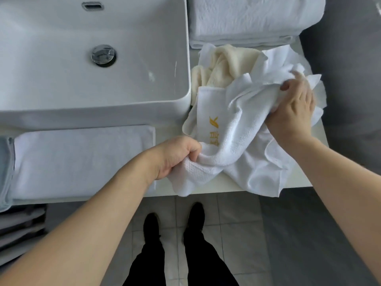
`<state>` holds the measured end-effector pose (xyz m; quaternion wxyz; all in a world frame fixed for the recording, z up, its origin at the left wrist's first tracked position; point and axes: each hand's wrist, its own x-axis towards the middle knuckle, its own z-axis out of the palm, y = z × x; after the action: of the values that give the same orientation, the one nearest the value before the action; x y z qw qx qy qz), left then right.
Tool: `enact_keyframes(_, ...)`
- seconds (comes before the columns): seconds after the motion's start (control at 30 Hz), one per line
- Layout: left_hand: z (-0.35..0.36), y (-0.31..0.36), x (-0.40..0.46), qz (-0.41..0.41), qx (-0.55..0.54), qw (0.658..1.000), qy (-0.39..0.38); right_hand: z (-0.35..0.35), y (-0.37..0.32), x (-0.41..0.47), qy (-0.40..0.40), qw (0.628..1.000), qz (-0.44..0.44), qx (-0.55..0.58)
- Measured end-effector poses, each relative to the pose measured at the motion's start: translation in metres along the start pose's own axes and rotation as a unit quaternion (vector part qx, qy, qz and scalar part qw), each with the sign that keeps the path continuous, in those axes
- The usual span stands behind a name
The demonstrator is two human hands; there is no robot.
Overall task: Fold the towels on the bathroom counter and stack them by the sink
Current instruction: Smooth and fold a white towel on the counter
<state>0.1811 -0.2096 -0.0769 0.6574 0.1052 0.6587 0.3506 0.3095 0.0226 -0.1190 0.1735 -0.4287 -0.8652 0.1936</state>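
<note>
Left hand [177, 155] and right hand [292, 106] grip white towel [233, 129] right of sink [181, 58]; step: separating it; next: spread flat on counter [226, 185].

Single view, head-mounted wide-angle, looking steeply down from above the front edge of the counter [226, 185]. Landmark: the sink [92, 58], which fills the upper left of the frame, drain toward the top. Camera stands in front of the sink and a bit to its right, close in, at arm's reach. Both forearms enter from the bottom corners; both hands [179, 155] land right of the sink. Below the sink's front edge the view drops straight to the floor tiles [237, 213] and the person's shoes. Edges bow, typical lens distortion.
</note>
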Motion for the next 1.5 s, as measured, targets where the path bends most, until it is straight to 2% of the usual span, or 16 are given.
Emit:
enact_keyframes(0.1,0.009,-0.002,0.001,-0.061,0.015,0.996,-0.069,-0.004,-0.009,0.008,0.008,1.000,-0.007,0.013)
enact_keyframes(0.17,0.008,-0.008,0.000,-0.077,-0.010,0.989,-0.129,-0.005,-0.010,0.014,-0.002,0.997,-0.048,-0.059)
enact_keyframes(0.23,0.007,-0.014,0.002,-0.078,-0.009,0.986,-0.150,-0.006,-0.009,0.013,-0.009,0.988,-0.092,-0.122)
enact_keyframes(0.33,0.013,-0.019,0.015,-0.039,0.052,0.996,-0.065,-0.015,-0.013,0.003,0.030,0.991,-0.106,-0.079)
enact_keyframes(0.43,0.027,-0.014,0.030,0.091,0.082,0.990,0.073,-0.027,-0.014,-0.005,0.025,0.980,-0.194,-0.019)
enact_keyframes(0.57,0.048,0.008,0.050,0.162,0.090,0.977,0.104,-0.046,-0.011,-0.018,-0.009,0.964,-0.264,-0.017)
enact_keyframes(0.63,0.057,0.015,0.061,0.154,0.104,0.976,0.115,-0.051,-0.008,-0.021,-0.016,0.954,-0.298,-0.034)
enact_keyframes(0.7,0.061,0.017,0.064,0.129,0.143,0.978,0.081,-0.055,-0.001,-0.019,-0.026,0.945,-0.318,-0.076)
enact_keyframes(0.77,0.059,0.020,0.055,0.118,0.171,0.977,0.043,-0.057,0.011,-0.013,-0.032,0.947,-0.293,-0.125)
enact_keyframes(0.87,0.044,0.014,0.024,0.143,0.128,0.981,-0.008,-0.060,0.029,-0.003,-0.047,0.964,-0.202,-0.165)
enact_keyframes(1.0,0.029,0.012,-0.005,0.173,0.117,0.977,0.043,-0.042,0.023,0.000,-0.034,0.972,-0.172,-0.157)
enact_keyframes(1.13,0.021,0.013,-0.023,0.214,0.060,0.973,0.054,-0.035,0.008,0.013,0.022,0.995,-0.066,-0.074)
enact_keyframes(1.27,0.012,0.002,-0.031,0.217,-0.022,0.974,0.062,-0.048,0.003,0.029,0.012,0.993,-0.085,-0.087)
enact_keyframes(1.4,0.016,0.000,-0.035,0.230,-0.101,0.967,0.040,-0.063,-0.010,0.040,0.005,1.000,0.014,0.001)
enact_keyframes(1.5,0.021,0.009,-0.022,0.237,-0.141,0.956,0.104,-0.070,-0.032,0.045,0.042,0.981,0.057,0.183)
